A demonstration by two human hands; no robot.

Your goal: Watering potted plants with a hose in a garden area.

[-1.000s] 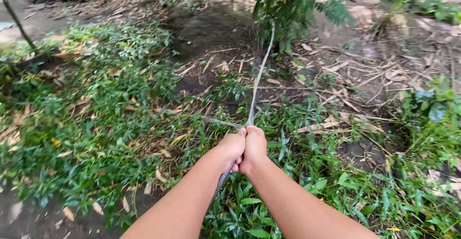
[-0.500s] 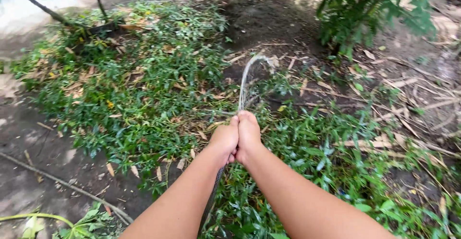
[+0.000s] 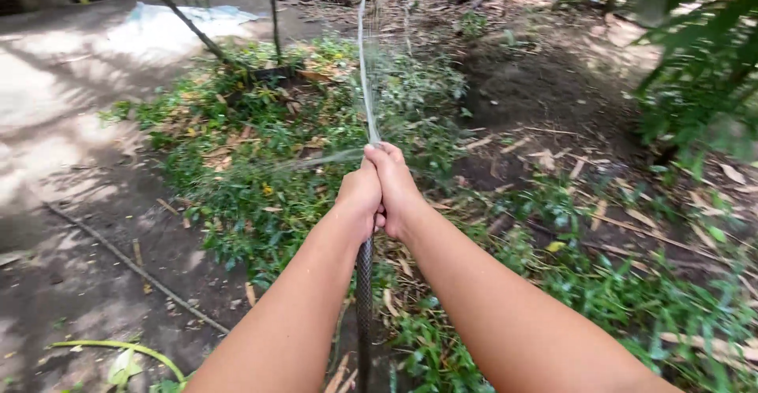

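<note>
While both arms reach forward from the lower edge of the view, the left hand (image 3: 359,195) and the right hand (image 3: 397,189) sit pressed together, fingers closed tight around the end of a dark hose (image 3: 363,286). The hose drops from the joined hands toward six o'clock, between the forearms, and leaves the view at the bottom. From the top of the grip a thin jet of water (image 3: 365,69) shoots toward twelve o'clock, and a fainter spray (image 3: 316,160) fans off toward nine o'clock — both blurred. Low green ground plants (image 3: 260,195) spread around the hands, mixed with dry fallen leaves. At nine o'clock lies bare, shaded soil (image 3: 63,227) with a thin stick (image 3: 134,270) across it. At eleven o'clock two slim tree stems (image 3: 272,14) rise from the plants — a pale sheet (image 3: 178,26) lies behind them. Larger leaves (image 3: 703,69) hang at two o'clock.
</note>
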